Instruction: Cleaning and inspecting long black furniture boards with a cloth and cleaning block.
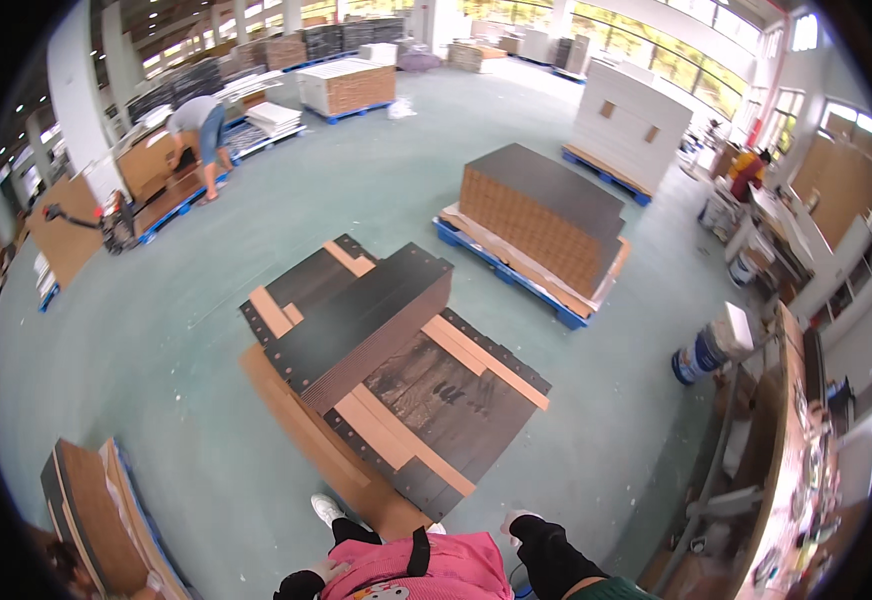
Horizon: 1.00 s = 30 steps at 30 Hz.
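My left hand (333, 568), light-coloured below a black sleeve, rests close against my pink apron (446, 566); its fingers hardly show. My right hand (516, 520), in what looks like a white glove, hangs low to the right of the apron. It is small and its fingers cannot be made out; nothing is visible in it. In front of me lies a wide dark board base (456, 395) with tan cardboard strips (396, 430) along it. Across its middle rises a stack of dark panels (371, 310). Both hands are apart from the stack.
A brown cardboard sheet (346, 460) lies by my feet. Beyond, a panel stack (541, 215) stands on a blue pallet (511, 275). A cluttered workbench (781, 480) and a blue-and-white bucket (696, 358) line the right. A person (196, 130) bends at far left near a pallet jack (116, 222).
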{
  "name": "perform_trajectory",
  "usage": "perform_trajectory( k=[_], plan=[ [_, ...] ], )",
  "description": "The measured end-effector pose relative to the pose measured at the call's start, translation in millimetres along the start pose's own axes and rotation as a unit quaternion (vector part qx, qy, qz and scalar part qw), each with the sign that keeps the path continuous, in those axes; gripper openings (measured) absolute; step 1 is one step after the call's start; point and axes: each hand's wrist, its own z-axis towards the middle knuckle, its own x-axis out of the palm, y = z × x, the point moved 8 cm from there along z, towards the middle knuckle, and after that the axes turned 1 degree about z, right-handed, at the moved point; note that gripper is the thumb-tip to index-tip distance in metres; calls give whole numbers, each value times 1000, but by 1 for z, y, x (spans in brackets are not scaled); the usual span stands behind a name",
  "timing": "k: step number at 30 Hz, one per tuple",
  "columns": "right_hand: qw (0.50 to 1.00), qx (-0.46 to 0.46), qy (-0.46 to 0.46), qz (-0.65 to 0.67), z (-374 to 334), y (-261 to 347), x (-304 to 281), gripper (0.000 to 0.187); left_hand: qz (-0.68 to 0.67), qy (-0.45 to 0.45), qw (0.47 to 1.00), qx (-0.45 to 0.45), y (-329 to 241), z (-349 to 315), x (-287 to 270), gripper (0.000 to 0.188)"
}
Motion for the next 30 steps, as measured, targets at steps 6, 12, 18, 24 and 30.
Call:
perform_trajectory(
  k=[6,12,18,24,30],
  plan=[
    [990,10,-126,56,5,36,20,37,107,114,987,35,11,60,-76,85],
    [996,-64,-53,34,-9,185,45,42,151,227,954,124,7,91,-172,82],
    [982,-164,-96,-9,-42,301,16,37,201,290,929,108,33,125,-217,75],
    [982,-63,-147,99,-39,283,13,37,249,312,909,120,19,126,-233,76],
    [990,-89,-109,-20,-8,267,20,37,182,284,936,104,29,139,-222,80]
  ],
)
